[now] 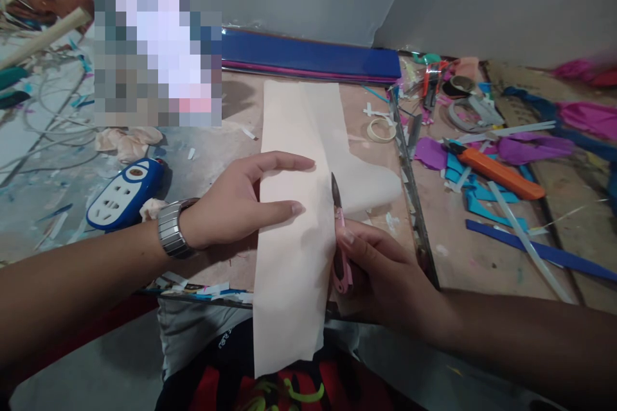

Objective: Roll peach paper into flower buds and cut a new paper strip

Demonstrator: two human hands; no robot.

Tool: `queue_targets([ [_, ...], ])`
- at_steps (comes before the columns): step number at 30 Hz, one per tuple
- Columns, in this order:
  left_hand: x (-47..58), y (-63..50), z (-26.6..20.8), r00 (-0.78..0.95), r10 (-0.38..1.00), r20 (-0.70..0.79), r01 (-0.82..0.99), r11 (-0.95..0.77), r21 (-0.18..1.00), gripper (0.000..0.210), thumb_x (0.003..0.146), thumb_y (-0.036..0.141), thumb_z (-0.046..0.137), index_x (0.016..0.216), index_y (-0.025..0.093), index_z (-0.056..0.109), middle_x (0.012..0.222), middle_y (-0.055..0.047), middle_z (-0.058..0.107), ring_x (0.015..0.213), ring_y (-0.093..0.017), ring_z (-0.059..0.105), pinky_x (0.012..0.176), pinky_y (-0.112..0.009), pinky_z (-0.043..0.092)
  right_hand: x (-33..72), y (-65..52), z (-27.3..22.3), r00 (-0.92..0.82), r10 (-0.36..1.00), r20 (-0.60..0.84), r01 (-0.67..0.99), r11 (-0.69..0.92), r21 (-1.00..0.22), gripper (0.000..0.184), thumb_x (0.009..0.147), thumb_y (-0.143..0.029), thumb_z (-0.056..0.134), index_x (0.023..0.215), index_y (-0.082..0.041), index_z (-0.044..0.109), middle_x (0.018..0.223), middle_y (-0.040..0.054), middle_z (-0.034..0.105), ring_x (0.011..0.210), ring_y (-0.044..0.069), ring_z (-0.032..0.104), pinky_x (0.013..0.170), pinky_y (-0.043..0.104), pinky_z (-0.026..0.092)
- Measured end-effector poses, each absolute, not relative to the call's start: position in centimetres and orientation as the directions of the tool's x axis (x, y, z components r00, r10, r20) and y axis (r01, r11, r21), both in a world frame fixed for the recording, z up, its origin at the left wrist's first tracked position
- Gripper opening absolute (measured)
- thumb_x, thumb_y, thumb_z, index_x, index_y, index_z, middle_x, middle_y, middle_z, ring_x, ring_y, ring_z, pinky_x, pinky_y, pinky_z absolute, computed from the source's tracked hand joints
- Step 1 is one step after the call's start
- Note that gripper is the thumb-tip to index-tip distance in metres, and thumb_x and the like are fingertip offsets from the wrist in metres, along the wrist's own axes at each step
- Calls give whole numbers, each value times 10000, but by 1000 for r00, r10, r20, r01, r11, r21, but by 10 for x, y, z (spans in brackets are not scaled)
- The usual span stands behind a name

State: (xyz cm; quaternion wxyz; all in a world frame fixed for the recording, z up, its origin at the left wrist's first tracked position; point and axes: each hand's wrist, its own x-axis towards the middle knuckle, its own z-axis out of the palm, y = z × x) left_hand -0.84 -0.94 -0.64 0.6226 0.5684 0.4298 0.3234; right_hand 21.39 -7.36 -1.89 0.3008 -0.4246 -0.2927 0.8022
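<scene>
A long cream sheet [294, 257] lies down the middle of the worktop, and its lower end hangs past the front edge. From beneath its right side shows a paler piece [369, 183] with a rounded, boot-like outline. My left hand [241, 199], with a metal watch on the wrist, rests on the sheet with thumb and fingers spread, holding nothing. On the sheet's right edge, my right hand [380, 260] is closed around small pink-handled scissors [343, 273]. Their dark blades point away from me beside the sheet's edge. Part of the handle is hidden by my fingers.
A blue-and-white power strip [124, 194] lies left of my left hand. Dark blue sheets [308, 54] are stacked at the back. To the right are an orange utility knife [501, 170], tape rolls [470, 112] and coloured scraps. A yellowish tape ring [380, 130] lies nearer the sheet.
</scene>
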Motion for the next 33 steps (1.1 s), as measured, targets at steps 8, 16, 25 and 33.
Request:
queue_targets([
  [8, -9, -9, -6, 403, 904, -142, 142, 92, 986, 513, 796, 243, 806, 1296, 215, 697, 1235, -88, 743, 972, -229, 732, 780, -323, 597, 214, -73, -18, -439, 719, -539, -220, -668, -711, 471, 827, -644, 776, 705, -217, 622, 534, -42, 511, 466, 92, 376, 464, 230, 317],
  [16, -9, -9, -6, 414, 897, -155, 121, 114, 986, 520, 798, 251, 809, 1304, 213, 694, 1167, -81, 759, 918, -221, 731, 761, -327, 592, 213, -72, -16, -442, 722, -531, -227, -664, -713, 466, 838, -630, 773, 690, -215, 621, 551, -27, 546, 477, 102, 415, 477, 233, 359],
  [25, -8, -10, -6, 417, 893, -168, 103, 137, 985, 518, 827, 259, 795, 1329, 221, 672, 1174, -71, 755, 953, -218, 721, 799, -337, 590, 213, -73, -15, -457, 711, -535, -201, -668, -716, 469, 850, -621, 764, 680, -215, 602, 514, -50, 472, 460, 88, 357, 468, 232, 317],
  [33, -7, 3, -20, 304, 936, -180, -39, 201, 979, 462, 876, 303, 742, 1324, 240, 653, 1341, -83, 688, 1040, -218, 705, 878, -349, 578, 212, -74, -13, -494, 694, -524, -174, -670, -722, 464, 884, -598, 741, 701, -199, 589, 553, -30, 536, 466, 86, 408, 430, 203, 279],
])
